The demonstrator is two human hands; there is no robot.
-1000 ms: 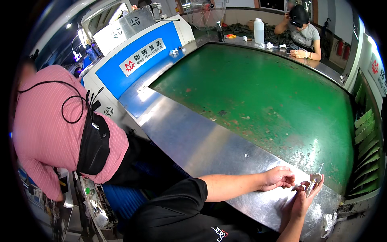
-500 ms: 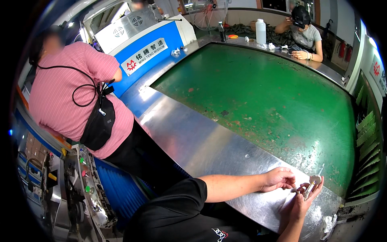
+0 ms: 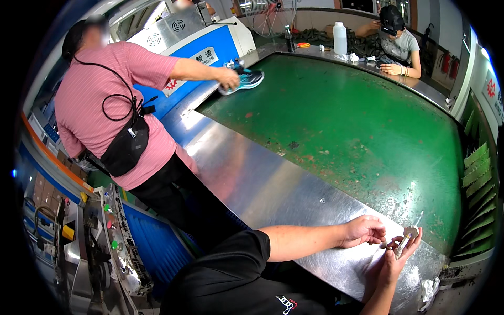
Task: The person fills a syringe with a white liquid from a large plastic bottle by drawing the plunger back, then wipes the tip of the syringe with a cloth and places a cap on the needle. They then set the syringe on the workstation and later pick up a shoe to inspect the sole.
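Over the near metal edge of the table, my right hand [image 3: 391, 266] is closed around a small slim tool [image 3: 403, 243] with a pale, yellowish body and a thin pointed tip. The tip points up and away, over the green surface; its exact kind is unclear. Just left of it is my left hand [image 3: 362, 231], fingers curled in and pressed together. Whether those fingers pinch anything small cannot be made out.
A green conveyor belt [image 3: 336, 121] lies inside a metal border [image 3: 273, 184]. On the left a co-worker in a pink shirt [image 3: 113, 89] holds a blue-and-black shoe [image 3: 245, 81] at the belt's far-left corner. Crumpled white material [image 3: 429, 291] lies at the near right. A white bottle [image 3: 340, 39] stands opposite.
The co-worker in pink has straightened and stretched an arm to the right, bringing a shoe into view over the belt's far-left corner. My hands and the slim tool have barely moved.
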